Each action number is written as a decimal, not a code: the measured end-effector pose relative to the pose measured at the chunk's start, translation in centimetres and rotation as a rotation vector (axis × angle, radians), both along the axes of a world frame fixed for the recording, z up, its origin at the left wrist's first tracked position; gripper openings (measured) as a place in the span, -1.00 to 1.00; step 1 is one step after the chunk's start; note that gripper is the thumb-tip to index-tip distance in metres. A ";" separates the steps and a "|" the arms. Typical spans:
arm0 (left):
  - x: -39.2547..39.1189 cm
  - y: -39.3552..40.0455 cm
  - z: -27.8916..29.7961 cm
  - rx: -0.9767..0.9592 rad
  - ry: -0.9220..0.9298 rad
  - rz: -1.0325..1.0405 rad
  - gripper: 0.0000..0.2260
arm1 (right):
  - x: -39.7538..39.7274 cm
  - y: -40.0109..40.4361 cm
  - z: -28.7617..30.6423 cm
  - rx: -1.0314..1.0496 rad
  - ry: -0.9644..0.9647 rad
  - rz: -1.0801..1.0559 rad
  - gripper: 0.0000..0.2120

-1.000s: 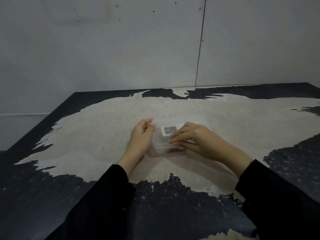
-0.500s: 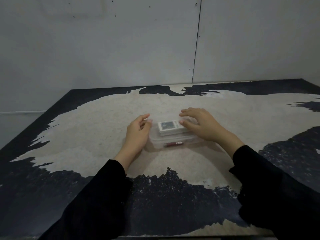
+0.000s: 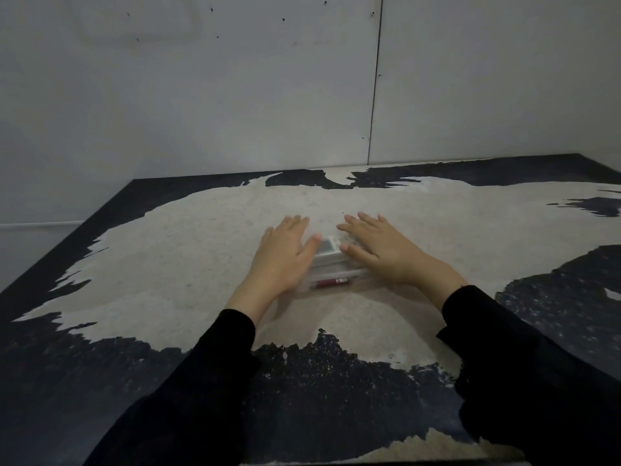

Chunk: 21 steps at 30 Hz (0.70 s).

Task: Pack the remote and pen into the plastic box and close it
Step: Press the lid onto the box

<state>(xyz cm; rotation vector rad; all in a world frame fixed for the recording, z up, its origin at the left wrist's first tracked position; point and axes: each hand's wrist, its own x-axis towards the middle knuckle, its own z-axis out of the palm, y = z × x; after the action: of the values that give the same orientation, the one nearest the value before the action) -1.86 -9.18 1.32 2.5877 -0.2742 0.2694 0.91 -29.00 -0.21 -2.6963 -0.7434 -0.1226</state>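
Sleeves (image 3: 208,381): black, two, entering from the bottom edge; the forearms are cut off by the picture's lower border.

Table (image 3: 168,257): black surface with a large pale, speckled patch across the middle; its far edge meets the wall.

Plastic box (image 3: 331,275): clear, low, lying on the pale patch at the table's centre, between the two hands. Lid appears to be on; whether it is fully snapped down cannot be told. The left and right ends of the box are hidden under the palms.

Pen (image 3: 332,282): inside the box, lying along the near wall, dark red barrel with a lighter tip toward the right. Its left end is hard to make out.

Remote (image 3: 327,247): inside the box, behind the pen, white body with a small grey screen; its right portion is covered by the right hand.

Left hand (image 3: 285,253): flat, fingers spread, palm pressing on the box's left side; it grasps nothing.

Right hand (image 3: 383,248): flat, fingers extended, palm pressing on the box's right side; likewise closed on nothing.

Wall (image 3: 235,95): grey, plain, with small dark holes and one vertical seam.
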 end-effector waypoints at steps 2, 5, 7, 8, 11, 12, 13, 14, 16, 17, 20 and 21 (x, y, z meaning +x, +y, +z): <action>-0.2 -0.8 -0.6 0.136 0.042 -0.015 -0.49 | 0.1 -0.1 -0.1 0.028 -0.020 0.004 -0.30; -0.5 -0.6 -0.9 0.146 0.031 -0.023 -0.50 | 0.2 -0.1 -0.4 0.113 -0.044 -0.005 -0.33; -0.7 -0.5 -1.1 0.143 0.005 -0.037 -0.51 | 0.1 -0.1 -0.5 0.167 -0.043 -0.019 -0.37; -0.9 -0.6 -1.2 0.138 -0.014 -0.041 -0.51 | 0.0 -0.1 -0.5 0.194 -0.041 -0.028 -0.40; -1.6 -0.6 -1.4 0.085 -0.059 -0.047 -0.52 | -0.4 -0.1 -0.5 0.275 -0.036 -0.066 -0.54; -1.6 -0.6 -1.4 0.063 -0.063 -0.053 -0.52 | -0.4 -0.1 -0.5 0.287 -0.034 -0.075 -0.57; -1.7 -0.5 -1.5 0.046 -0.065 -0.058 -0.51 | -0.5 -0.1 -0.5 0.284 -0.029 -0.084 -0.57; -1.6 -0.5 -1.5 0.034 -0.065 -0.062 -0.51 | -0.5 0.0 -0.5 0.266 -0.016 -0.094 -0.56; -1.6 -0.5 -1.6 0.020 -0.066 -0.058 -0.52 | -0.4 0.2 -0.2 0.193 0.012 -0.114 -0.51; -1.6 -0.5 -1.6 0.021 -0.066 -0.048 -0.52 | -0.3 0.3 0.1 0.155 0.015 -0.119 -0.48; -1.4 -0.5 -1.5 0.055 -0.046 -0.003 -0.47 | -0.2 0.5 0.7 0.099 0.003 -0.125 -0.46; -1.3 -0.5 -1.5 0.073 -0.031 0.009 -0.44 | -0.2 0.5 0.9 0.098 0.000 -0.127 -0.46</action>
<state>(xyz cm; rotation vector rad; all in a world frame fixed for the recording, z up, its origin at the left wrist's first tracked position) -3.15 -9.67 -0.16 2.6593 -0.2883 0.3090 0.75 -28.47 0.71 -2.6491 -0.5505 -0.1842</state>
